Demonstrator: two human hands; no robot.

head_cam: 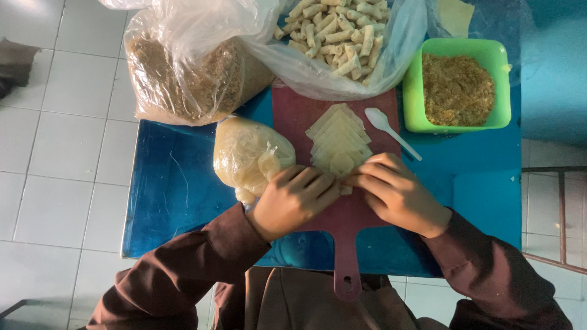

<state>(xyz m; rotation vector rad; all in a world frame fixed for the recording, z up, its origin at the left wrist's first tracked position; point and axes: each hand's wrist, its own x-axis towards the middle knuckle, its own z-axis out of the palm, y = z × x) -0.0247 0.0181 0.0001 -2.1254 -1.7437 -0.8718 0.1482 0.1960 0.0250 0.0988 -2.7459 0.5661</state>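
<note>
Both hands are working at the near end of a maroon cutting board (348, 214). Fingers of the left hand (293, 198) are curling down, pinching a small pastry piece (346, 189) against the board, and the right hand (397, 195) is meeting it fingertip to fingertip, apparently rolling it. Just beyond them, a fanned stack of wrappers (338, 137) is waiting; a white spoon (388, 129) and green tub of filling (458, 88) are lying to the right. Finishing the roll probably needs steady, even pressure.
</note>
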